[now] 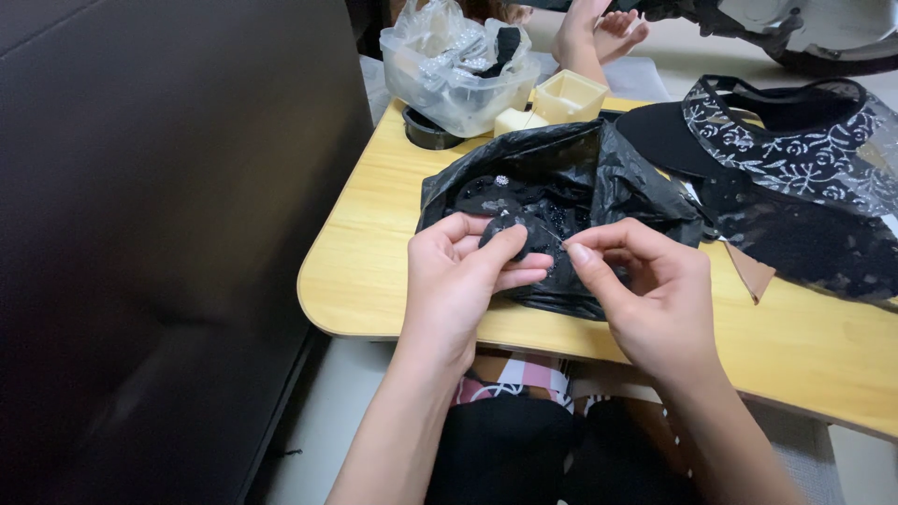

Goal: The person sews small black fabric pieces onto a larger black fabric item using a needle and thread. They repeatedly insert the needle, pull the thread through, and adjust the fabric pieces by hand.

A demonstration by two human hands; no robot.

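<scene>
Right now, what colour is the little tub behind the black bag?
The little tub is pale cream-yellow, seen best in the head view, beside the clear plastic box.

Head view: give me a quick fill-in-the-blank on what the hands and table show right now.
1. The left hand holds a small ____ fabric piece.
2. The right hand pinches a thin ____.
3. The table top is ____-coloured wood.
4. The clear tub stands at the table's ____ edge.

Missing: black; needle; light; far
</scene>
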